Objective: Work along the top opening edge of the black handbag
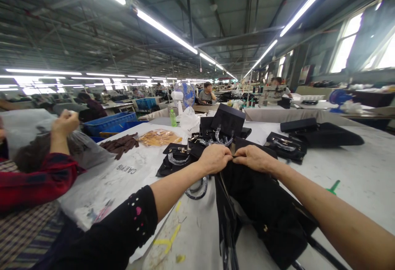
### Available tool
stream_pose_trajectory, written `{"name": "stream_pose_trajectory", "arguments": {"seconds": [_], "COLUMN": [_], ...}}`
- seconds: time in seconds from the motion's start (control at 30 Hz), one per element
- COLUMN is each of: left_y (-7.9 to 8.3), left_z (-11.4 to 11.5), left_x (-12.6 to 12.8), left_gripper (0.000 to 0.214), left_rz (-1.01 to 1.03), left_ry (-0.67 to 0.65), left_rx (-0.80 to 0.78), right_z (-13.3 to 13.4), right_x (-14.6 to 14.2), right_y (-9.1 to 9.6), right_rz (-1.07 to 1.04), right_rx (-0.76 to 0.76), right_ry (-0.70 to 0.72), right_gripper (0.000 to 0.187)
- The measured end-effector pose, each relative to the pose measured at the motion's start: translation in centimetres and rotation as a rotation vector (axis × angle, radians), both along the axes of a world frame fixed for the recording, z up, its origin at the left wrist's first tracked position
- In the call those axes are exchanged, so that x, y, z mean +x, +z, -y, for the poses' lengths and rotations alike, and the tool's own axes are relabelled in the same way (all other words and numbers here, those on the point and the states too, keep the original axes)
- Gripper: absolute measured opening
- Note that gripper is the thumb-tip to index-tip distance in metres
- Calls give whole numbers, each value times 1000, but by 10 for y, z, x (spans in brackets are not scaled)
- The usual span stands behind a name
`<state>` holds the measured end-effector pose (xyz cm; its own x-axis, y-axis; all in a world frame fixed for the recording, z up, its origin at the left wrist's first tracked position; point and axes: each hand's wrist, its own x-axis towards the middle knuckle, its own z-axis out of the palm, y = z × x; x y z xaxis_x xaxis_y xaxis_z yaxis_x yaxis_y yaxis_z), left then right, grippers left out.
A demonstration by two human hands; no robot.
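Both of my hands meet at the top edge of a black fabric bag [262,196] that lies across the table in front of me. My left hand [215,158] pinches the bag's edge from the left. Close beside it, my right hand [254,158] pinches the same edge, fingertips nearly touching the left ones. Dark straps hang from the bag toward the table's near side. Just beyond my hands is a pile of black handbags [228,122] with plastic-wrapped handles. Another small black bag [175,157] lies left of the pile.
More black bags [286,146] lie at right on the white table [348,167], near a green tool [333,187]. Brown strips [121,144], a bag of tan pieces [160,137] and a green bottle [173,117] are at left. A co-worker's raised hand [64,126] is beside a clear plastic bag.
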<state>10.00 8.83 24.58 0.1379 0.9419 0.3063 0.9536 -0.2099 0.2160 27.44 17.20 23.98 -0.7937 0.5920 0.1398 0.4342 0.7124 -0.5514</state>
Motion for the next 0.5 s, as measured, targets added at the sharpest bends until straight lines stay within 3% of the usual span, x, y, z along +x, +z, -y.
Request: {"name": "stream_pose_trajectory", "arguments": {"seconds": [0.2,0.33,0.5], "left_y": [-2,-1,3], "left_z": [0,2,2], "left_x": [-3,-3,1], "left_gripper": [25,27,21], "left_rz": [28,50,-27], "left_ry": [-48,-78,-86], "left_rx": [-16,-23,-28], "right_z": [-17,-10,5], "right_x": [27,27,4], "right_y": [4,6,0], "right_rz": [-138,-85,39], "right_rx": [-148,-67,87], "right_ry": [-56,9,37], "right_gripper": [42,30,16]}}
